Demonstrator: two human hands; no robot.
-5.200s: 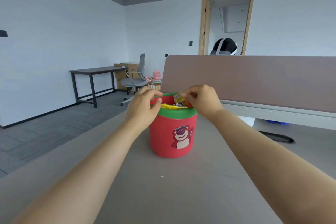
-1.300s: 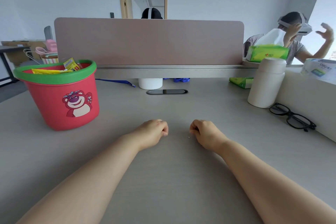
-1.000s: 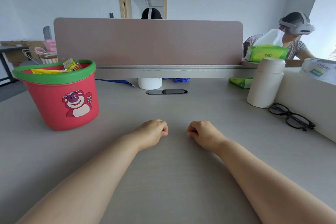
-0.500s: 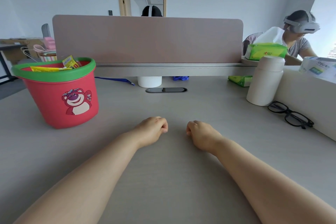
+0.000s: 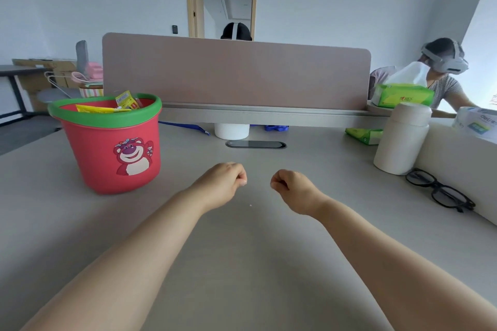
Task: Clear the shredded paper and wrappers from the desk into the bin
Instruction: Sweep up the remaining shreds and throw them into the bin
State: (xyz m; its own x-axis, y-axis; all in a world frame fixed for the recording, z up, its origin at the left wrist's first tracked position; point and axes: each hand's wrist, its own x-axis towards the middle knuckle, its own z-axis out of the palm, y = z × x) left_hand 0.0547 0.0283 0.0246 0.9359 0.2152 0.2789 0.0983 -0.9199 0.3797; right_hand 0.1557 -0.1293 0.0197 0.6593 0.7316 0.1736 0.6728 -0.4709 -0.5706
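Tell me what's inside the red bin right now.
Yellow wrappers and a small printed packet poke above the red bin's green rim. Anything deeper is hidden by its wall.

Single head-worn wide-angle view, forward and down over the desk (image 5: 255, 263), close above both forearms.

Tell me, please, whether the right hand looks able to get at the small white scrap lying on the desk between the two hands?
Probably yes. The white scrap lies on bare desk just inside the right hand, with nothing between them. That hand is curled shut, so its fingers would have to open first.
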